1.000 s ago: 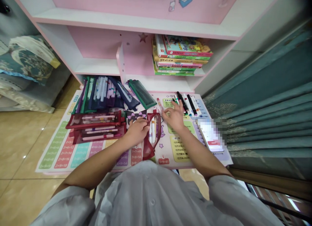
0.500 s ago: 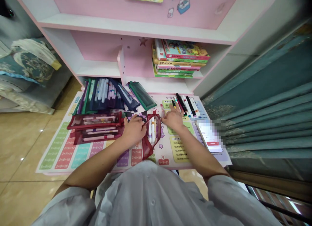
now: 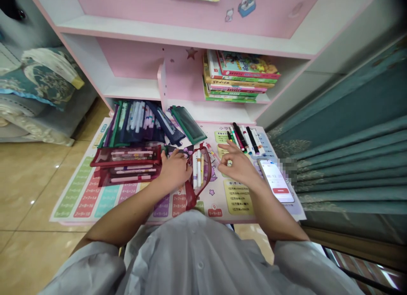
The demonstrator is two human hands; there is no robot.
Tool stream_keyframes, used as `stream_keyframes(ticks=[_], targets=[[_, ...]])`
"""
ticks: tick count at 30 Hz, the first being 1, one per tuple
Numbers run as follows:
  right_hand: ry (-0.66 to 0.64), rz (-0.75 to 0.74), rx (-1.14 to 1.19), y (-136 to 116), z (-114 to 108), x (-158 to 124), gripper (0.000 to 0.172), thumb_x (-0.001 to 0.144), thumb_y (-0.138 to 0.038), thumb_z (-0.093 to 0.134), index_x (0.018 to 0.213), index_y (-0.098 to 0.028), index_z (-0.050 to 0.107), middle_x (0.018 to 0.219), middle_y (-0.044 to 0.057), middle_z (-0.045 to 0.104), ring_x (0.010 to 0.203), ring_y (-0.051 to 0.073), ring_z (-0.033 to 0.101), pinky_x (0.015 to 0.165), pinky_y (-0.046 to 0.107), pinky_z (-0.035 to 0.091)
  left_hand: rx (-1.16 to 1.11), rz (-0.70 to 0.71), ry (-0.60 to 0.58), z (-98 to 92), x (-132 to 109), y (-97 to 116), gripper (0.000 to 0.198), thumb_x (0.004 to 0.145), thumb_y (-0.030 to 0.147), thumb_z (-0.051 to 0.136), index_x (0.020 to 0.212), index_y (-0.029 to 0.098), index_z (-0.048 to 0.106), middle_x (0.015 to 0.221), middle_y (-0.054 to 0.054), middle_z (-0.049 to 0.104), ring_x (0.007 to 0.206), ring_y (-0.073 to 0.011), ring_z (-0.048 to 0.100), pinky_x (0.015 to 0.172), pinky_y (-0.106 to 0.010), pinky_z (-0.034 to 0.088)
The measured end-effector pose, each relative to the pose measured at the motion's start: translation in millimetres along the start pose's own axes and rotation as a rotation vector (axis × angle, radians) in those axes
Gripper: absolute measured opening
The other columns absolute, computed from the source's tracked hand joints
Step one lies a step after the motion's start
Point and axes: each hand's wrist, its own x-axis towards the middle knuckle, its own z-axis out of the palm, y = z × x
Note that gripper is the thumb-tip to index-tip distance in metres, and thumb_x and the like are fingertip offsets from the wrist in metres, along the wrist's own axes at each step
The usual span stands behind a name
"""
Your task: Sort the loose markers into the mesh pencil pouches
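Note:
My left hand [image 3: 175, 167] is palm down, its thumb side gripping the left edge of a red mesh pencil pouch [image 3: 191, 197]. That pouch gapes open, and several white and yellowish markers [image 3: 199, 168] lie inside. Just right of its opening, my right hand [image 3: 238, 162] pinches the end of a slim pink pen [image 3: 213, 152] between thumb and index finger, the other fingers stretched out. Beyond the right hand lies a row of loose markers [image 3: 246, 138] with black, white and coloured barrels. Two filled red mesh pouches [image 3: 127, 156] rest left of my left hand.
Blue and green pouches full of pens [image 3: 136, 121] are piled at the back left, beside a flat green pouch [image 3: 189, 125]. A phone [image 3: 276, 180] lies at the right. Stacked books [image 3: 238, 79] occupy the pink shelf [image 3: 184, 32] behind the printed desk mat [image 3: 79, 201].
My right hand has drawn back from the loose markers and closed to a pinch on the pink pen. The red pouch's opening is spread wider. My left hand stays at the pouch.

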Motion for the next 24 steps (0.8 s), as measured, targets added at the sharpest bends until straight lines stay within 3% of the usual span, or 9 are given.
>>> stream_keyframes(ticks=[12, 24], targets=[[-0.134, -0.007, 0.008, -5, 9, -7, 0.02, 0.063, -0.018, 0.066, 0.046, -0.021, 0.056, 0.143, 0.005, 0.058, 0.147, 0.038, 0.031, 0.118, 0.062, 0.027, 0.012, 0.02, 0.013, 1.6, 1, -1, 0.028, 0.086, 0.023, 0.046, 0.092, 0.018, 0.073, 0.126, -0.012, 0.07, 0.137, -0.0348, 0.047, 0.109, -0.078, 0.022], [-0.123, -0.003, -0.14, 1, 41, 1, 0.017, 0.065, -0.024, 0.069, 0.051, -0.019, 0.061, 0.142, 0.011, 0.058, 0.148, 0.041, 0.028, 0.112, 0.065, 0.028, 0.015, 0.024, 0.004, -0.8, 0, 2, 0.026, 0.085, 0.021, 0.047, 0.091, 0.019, 0.073, 0.122, -0.011, 0.071, 0.137, -0.0358, 0.046, 0.111, -0.077, 0.021]])
